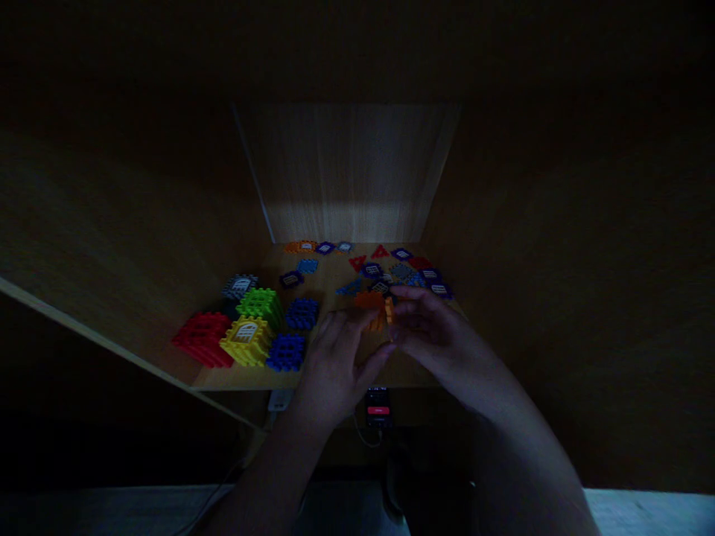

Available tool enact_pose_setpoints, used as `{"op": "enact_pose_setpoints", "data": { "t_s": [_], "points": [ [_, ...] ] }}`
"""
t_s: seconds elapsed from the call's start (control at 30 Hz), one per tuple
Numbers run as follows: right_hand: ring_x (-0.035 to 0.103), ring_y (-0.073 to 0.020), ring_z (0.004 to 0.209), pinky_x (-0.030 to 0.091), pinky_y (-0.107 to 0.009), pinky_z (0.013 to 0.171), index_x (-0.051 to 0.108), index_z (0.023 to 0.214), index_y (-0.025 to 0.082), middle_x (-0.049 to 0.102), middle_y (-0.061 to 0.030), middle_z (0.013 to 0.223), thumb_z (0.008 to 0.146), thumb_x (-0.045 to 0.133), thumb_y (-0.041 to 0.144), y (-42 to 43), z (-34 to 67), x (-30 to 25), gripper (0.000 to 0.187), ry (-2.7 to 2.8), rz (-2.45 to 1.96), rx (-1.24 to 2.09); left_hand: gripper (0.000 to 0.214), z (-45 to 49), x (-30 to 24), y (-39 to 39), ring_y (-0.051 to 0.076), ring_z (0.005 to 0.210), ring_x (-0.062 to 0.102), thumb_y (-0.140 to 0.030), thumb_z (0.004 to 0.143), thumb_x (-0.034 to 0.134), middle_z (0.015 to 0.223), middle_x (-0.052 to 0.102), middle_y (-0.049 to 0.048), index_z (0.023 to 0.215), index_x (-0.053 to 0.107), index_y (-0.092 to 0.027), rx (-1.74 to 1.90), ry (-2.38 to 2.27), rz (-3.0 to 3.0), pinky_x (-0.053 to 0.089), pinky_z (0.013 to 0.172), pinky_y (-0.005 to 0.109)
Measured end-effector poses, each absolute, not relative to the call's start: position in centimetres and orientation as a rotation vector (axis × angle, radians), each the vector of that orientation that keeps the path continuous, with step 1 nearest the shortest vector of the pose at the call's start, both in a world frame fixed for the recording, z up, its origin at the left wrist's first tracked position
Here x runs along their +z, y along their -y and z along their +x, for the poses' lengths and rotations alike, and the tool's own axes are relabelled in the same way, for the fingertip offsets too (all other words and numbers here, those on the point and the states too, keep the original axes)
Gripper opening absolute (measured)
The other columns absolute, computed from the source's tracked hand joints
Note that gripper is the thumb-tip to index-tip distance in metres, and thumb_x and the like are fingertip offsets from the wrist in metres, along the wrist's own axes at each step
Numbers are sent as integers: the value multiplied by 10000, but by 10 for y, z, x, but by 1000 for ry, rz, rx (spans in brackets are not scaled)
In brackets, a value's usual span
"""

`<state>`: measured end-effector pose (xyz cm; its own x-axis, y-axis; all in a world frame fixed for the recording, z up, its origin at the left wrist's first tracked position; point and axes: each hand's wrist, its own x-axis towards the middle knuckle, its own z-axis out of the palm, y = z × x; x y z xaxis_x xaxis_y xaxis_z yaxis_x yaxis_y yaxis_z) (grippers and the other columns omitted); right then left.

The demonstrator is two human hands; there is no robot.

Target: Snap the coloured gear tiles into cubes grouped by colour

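Both hands meet over the near edge of the pale, wood-grain tabletop (329, 286). Between them is a small orange plastic grid tile (383, 316), a notched, waffle-textured piece held just above the wood. The right hand (441, 339) curls its fingers (405, 294) over the tile's far side, with the thumb closing in from below, so the grip is narrow and pinched on the piece. The left hand (335, 365) presses its bent fingertips (360, 320) against the tile's left edge and stretches its thumb under it. In the dim light its hold looks closed on the same tile, though the exact contact is hard to make out.

Just beyond the fingertips a second orange tile (367, 299) lies flat. Farther out is a scatter of flat purple, blue and red pieces (399, 269), some square and some triangular.

Left of the left fingers stand several built-up, toothed blocks:
- two blue cubes (287, 351)
- a yellow cube with a pale window panel (246, 339)
- a lime-green cube (261, 304)
- a low red ribbed stack (204, 339)
- a grey windowed tile (240, 285) behind them

Below the wrists, on the near side of the table edge, is a small dark device with a red label (378, 407). A lit, vertically grained wooden back panel (346, 171) rises beyond everything.
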<state>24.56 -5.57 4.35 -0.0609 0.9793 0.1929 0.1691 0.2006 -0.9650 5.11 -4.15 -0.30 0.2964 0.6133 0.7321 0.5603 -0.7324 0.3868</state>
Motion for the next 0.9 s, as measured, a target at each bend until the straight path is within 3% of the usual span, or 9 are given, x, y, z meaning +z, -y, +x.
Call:
{"op": "enact_pose_setpoints", "data": {
  "t_s": [0.1,0.27,0.47,0.57,0.73,0.9],
  "points": [
    [761,-229,1151,650,-390,984,667,1320,302,757,-60,1275,890,809,392,60,237,47,462,1468,-992,1206,344,48,-3,42,255,1225,664,-202,1056,632,1299,716,103,1395,595,-250,1436,-1013,2530,563,1047,414],
    [752,-222,1174,622,-389,1044,743,1228,275,784,-62,1260,962,767,472,58,240,46,332,1485,-980,1296,230,46,-1,40,236,1121,692,-144,1057,581,1170,743,85,1238,685,-240,1490,-1055,2408,587,976,392],
    [772,-225,1039,650,-365,900,789,1165,256,818,-75,1145,916,804,550,54,255,46,386,1444,-1063,1301,233,46,-3,38,243,1133,685,-163,1081,543,1183,730,92,1248,682,-248,1430,-1052,2437,591,976,414],
    [776,-228,1033,649,-376,905,800,1120,264,826,-64,1130,893,824,532,54,259,50,352,1490,-1074,1290,248,46,-3,38,243,1147,687,-154,1078,532,1193,729,93,1253,679,-250,1436,-1050,2436,593,990,417],
    [780,-233,1008,642,-397,929,797,1081,266,831,-45,1078,855,859,538,51,263,48,359,1545,-1146,1173,270,49,1,41,251,1223,681,-183,1067,589,1270,730,90,1321,628,-264,1461,-1109,2403,581,1061,442],
    [753,-242,1001,614,-402,915,773,1142,269,804,-58,1095,911,815,541,38,261,32,359,1480,-1220,737,328,53,0,37,259,1246,663,-207,1046,657,1288,696,111,1361,566,-229,1564,-1293,2277,568,1095,455]
  ]
}}
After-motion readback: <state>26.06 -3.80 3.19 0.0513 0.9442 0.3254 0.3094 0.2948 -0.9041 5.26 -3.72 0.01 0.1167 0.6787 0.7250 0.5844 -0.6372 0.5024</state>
